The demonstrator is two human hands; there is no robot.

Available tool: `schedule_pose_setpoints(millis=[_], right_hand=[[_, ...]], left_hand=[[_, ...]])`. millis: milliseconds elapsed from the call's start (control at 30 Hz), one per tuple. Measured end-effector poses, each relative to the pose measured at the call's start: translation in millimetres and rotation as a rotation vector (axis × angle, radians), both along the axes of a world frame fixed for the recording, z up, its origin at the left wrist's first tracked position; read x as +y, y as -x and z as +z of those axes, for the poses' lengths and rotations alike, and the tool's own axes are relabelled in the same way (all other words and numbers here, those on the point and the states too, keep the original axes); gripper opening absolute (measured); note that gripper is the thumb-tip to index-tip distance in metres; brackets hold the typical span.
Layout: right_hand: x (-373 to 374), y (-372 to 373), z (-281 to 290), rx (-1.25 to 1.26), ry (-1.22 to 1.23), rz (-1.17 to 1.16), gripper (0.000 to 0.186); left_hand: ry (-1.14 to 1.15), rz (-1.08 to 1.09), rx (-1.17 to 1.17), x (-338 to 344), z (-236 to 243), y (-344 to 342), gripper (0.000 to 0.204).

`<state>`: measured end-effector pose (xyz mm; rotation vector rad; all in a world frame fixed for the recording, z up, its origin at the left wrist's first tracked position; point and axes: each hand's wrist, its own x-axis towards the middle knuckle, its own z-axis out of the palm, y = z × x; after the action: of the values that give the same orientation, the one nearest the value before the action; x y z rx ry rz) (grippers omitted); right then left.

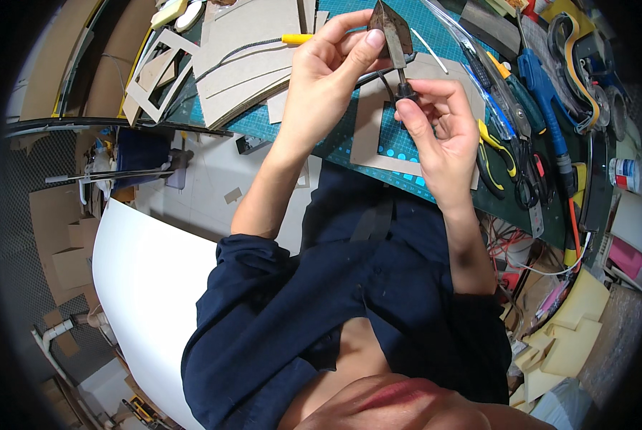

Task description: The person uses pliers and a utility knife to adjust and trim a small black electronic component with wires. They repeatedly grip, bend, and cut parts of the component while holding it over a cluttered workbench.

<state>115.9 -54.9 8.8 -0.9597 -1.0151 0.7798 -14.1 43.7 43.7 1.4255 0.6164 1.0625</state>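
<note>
Above the teal cutting mat (pixel 328 147), my left hand (pixel 324 86) and my right hand (pixel 443 129) hold one small dark piece together. It is a pointed, faceted metal piece (pixel 390 36) with a thin stem and a black lower end. My left thumb and fingers pinch its wide pointed head. Lower down, my right thumb and fingertips are closed round the black end. Behind my left hand a yellow sleeve (pixel 296 39) sits on a dark braided cord. A grey cardboard frame (pixel 367 122) with a cut-out lies under my right hand, at the mat's near edge.
Stacked grey cardboard sheets (pixel 249 43) and a white frame (pixel 162 75) lie to the left. On the right are yellow-and-black pliers (pixel 496 158), scissors (pixel 527 183), a blue glue gun (pixel 539 79) and a tape roll (pixel 615 111). A large white sheet (pixel 145 287) stands beside me at left.
</note>
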Motion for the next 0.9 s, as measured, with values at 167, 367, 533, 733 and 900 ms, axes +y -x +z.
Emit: schedule_pose_setpoints(millis=[167,367,533,733,900], right_hand=[[-2.4,0.1,0.7,-0.160,0.006,-0.087,0.025],[-5.0,2.1,3.9,-0.264,-0.007,-0.111,0.028],[-6.0,5.3,7.0,-0.390,-0.032,-0.221,0.031],[-4.6,8.1,2.1,-0.492,-0.102,-0.271,0.036],[-7.3,13.6,4.3,-0.616,-0.110,-0.283,0.037]], left_hand=[[0.066,-0.087,-0.132,-2.6,-7.8,-0.6,0.036],[-0.010,-0.202,-0.118,-1.0,-13.4,-2.3,0.043],[0.124,-0.241,-0.149,-7.7,-16.0,-0.2,0.063],[0.162,-0.351,-0.147,-7.2,-29.7,13.9,0.091],[0.092,-0.247,-0.161,-15.9,-23.5,18.8,0.069]])
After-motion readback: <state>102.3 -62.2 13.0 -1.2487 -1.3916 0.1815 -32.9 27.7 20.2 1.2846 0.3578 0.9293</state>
